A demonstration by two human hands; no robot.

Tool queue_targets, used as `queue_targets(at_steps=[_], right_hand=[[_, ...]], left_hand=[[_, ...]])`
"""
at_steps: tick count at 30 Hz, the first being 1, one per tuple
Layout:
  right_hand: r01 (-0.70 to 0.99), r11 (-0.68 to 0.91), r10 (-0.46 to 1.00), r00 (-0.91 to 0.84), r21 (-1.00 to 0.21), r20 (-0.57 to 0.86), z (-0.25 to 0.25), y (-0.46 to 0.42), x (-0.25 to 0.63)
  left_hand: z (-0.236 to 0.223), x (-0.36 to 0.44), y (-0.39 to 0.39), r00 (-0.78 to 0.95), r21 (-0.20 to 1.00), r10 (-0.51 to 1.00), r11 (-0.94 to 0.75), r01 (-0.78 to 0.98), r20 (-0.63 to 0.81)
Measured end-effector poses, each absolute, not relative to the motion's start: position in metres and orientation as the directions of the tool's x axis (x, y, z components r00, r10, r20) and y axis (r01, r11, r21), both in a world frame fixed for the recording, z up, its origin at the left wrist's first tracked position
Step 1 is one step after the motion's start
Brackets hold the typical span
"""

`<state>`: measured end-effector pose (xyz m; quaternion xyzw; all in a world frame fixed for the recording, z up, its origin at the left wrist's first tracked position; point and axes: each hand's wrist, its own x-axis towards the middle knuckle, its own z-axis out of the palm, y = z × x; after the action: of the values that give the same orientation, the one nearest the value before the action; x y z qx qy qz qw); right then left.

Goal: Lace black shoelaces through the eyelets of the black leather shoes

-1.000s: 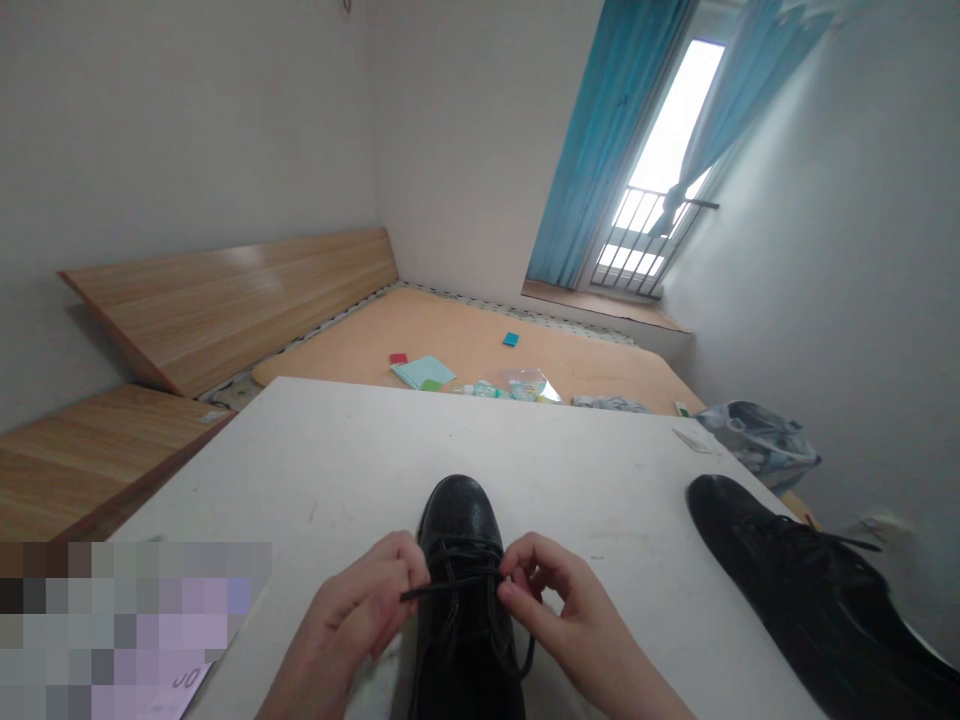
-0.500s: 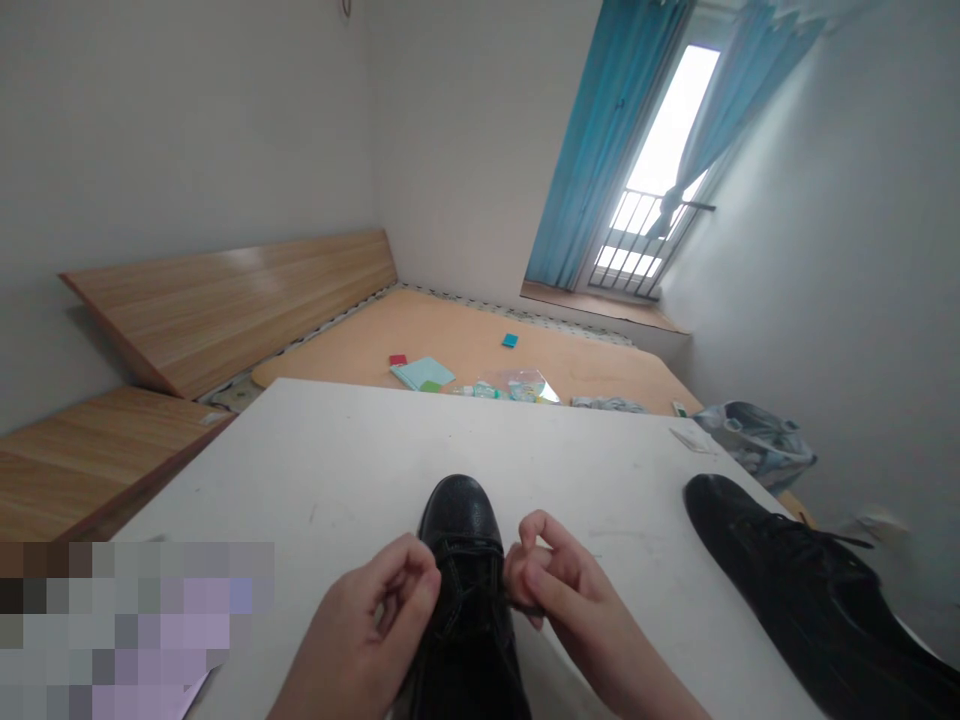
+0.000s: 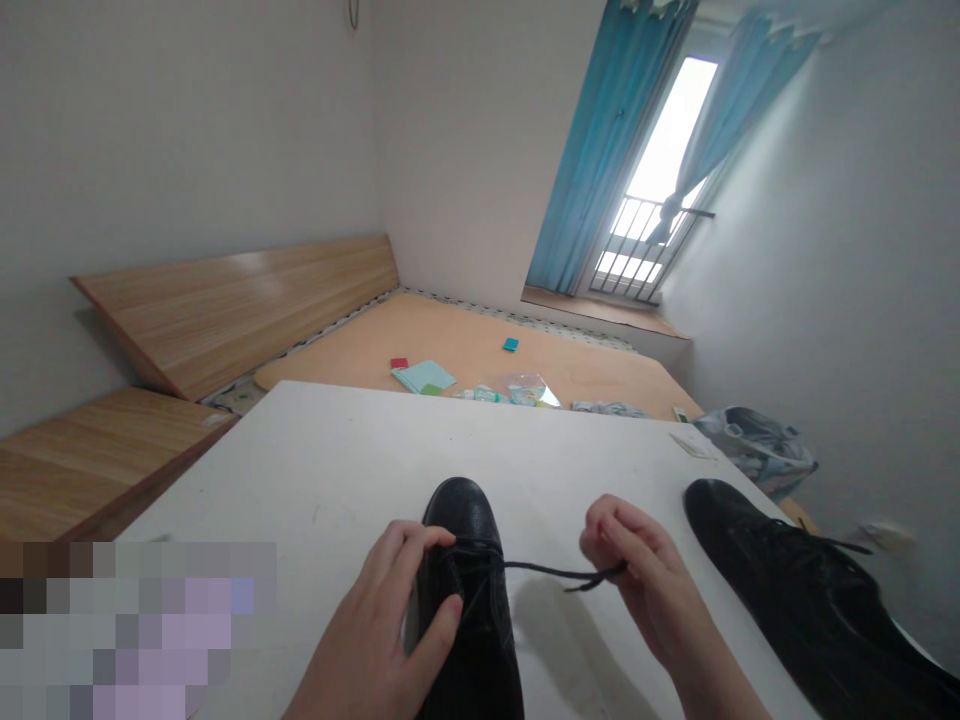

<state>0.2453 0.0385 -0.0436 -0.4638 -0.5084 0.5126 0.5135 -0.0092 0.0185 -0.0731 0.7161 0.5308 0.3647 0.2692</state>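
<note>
A black shoe (image 3: 466, 507) stands on the white table, toe pointing away from me. My left hand (image 3: 397, 600) rests along its left side, thumb and fingers apart over the lace area. To the right, my right hand (image 3: 637, 555) pinches a black shoelace (image 3: 547, 570), which stretches sideways from the shoe's front eyelets. A loose end of the lace hangs just left of those fingers. Farther right lies a second black shoe (image 3: 780, 570), with a lace in it and its ends sticking out.
The white table (image 3: 360, 440) fills the foreground. Behind it is a bed with an orange cover (image 3: 450, 320), holding a light green cloth-like item (image 3: 424, 375) and plastic packets. A patterned bag (image 3: 757, 445) sits by the right edge. A blurred patch covers the lower left.
My right hand has moved right, away from the shoe, drawing the shoelace out straight. My left hand has gone from a pinch to spread fingers on the shoe.
</note>
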Motion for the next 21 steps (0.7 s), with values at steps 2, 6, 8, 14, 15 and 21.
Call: queue_targets(at_steps=[2,6,8,14,15,21], right_hand=[[-0.202,-0.139,0.916,-0.398,-0.969,-0.048,-0.046,0.03,0.242],[-0.17,-0.285,0.657,-0.751,-0.943,-0.063,-0.049,0.016,0.234],[-0.082,-0.205,0.729,-0.678,-0.975,-0.096,-0.048,0.018,0.229],[0.421,0.123,0.971,-0.238,-0.899,0.022,-0.053,0.034,0.206],[0.44,0.155,0.963,-0.267,-0.884,0.036,-0.055,0.034,0.203],[0.486,0.373,0.9,-0.398,-0.791,0.18,-0.063,0.032,0.197]], left_hand=[[-0.076,-0.011,0.02,0.193,0.779,0.959,-0.283,0.56,0.209],[-0.076,-0.01,0.022,0.209,0.803,0.955,-0.29,0.521,0.209],[-0.075,-0.009,0.021,0.203,0.838,0.961,-0.264,0.478,0.187],[-0.073,-0.007,0.017,0.239,0.923,0.965,-0.188,0.336,0.109],[-0.073,-0.008,0.016,0.255,0.928,0.96,-0.194,0.32,0.113],[-0.084,-0.011,0.019,0.327,0.981,0.942,-0.13,0.144,0.076]])
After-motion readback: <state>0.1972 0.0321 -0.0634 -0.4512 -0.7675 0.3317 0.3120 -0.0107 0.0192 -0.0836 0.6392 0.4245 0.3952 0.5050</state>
